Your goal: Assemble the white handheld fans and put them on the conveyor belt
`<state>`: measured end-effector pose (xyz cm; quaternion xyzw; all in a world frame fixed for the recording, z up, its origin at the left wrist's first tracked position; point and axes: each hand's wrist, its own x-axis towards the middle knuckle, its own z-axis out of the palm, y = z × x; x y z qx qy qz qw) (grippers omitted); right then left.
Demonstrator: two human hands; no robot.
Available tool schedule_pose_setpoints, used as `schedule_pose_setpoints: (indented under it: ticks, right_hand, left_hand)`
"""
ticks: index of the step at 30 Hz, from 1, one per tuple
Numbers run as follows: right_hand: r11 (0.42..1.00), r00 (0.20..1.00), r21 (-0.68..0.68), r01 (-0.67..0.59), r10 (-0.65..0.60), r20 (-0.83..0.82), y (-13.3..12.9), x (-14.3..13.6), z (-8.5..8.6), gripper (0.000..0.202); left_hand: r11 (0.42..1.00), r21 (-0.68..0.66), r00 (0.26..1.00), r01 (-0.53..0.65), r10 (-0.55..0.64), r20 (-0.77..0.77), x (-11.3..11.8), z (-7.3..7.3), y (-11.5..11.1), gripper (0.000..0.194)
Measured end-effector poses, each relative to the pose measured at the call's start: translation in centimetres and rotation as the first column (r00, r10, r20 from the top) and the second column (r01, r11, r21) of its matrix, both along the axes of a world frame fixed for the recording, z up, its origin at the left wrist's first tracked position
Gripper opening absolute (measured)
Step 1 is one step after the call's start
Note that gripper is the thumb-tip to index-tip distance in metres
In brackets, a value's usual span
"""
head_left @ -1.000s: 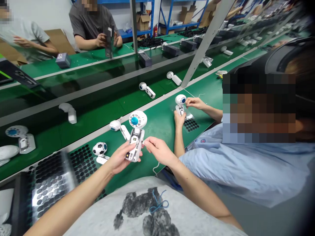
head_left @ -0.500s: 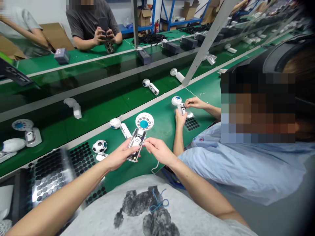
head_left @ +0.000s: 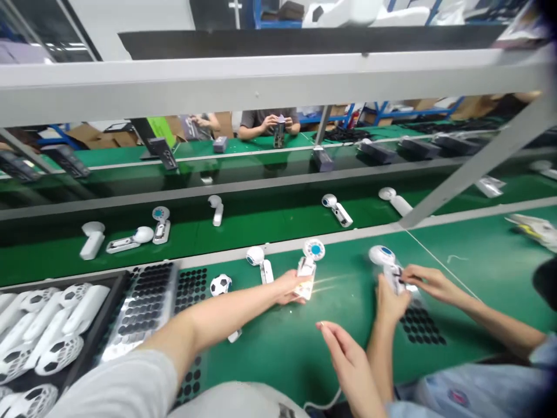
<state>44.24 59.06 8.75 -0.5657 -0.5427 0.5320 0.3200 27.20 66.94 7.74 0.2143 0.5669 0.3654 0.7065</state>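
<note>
My left hand (head_left: 289, 287) grips a white handheld fan (head_left: 307, 267) by its handle, above the green bench. The fan's round head, with a blue centre, points away from me, and bright glare lies on the open handle. My right hand (head_left: 348, 354) is apart from it, lower and to the right, thumb and forefinger pinched together; whatever is between the tips is too small to make out. Just left of the held fan lies another white fan (head_left: 266, 270). A fan with a football-patterned head (head_left: 220, 284) lies further left, partly behind my left forearm.
A co-worker's hands (head_left: 391, 299) work on another fan at my right. Sheets of black round pads (head_left: 145, 296) and a dark tray (head_left: 114, 307) of football-patterned fans are at left. Beyond the bench rail, several fans lie on the green belt (head_left: 278, 217). A slanted metal post (head_left: 470, 171) stands ahead right.
My right hand has come away from the fan, back towards me and to the right. My left hand still holds the fan. The view has swung, bringing the tray and an overhead beam into sight.
</note>
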Motion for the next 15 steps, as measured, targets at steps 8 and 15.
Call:
schedule_pose_setpoints:
  ticks: [8, 15]
  right_hand:
    - [0.999, 1.000, 0.048, -0.025, 0.024, 0.016, 2.2, 1.0, -1.8, 0.034]
    - [0.992, 1.000, 0.123, -0.008, 0.010, -0.016, 12.8, 4.1, -1.7, 0.046]
  left_hand:
    - [0.982, -0.150, 0.890, 0.118, -0.171, -0.423, 2.0, -2.9, 4.5, 0.024]
    - [0.979, 0.186, 0.679, -0.085, 0.193, -0.709, -11.5, 2.0, 8.3, 0.038]
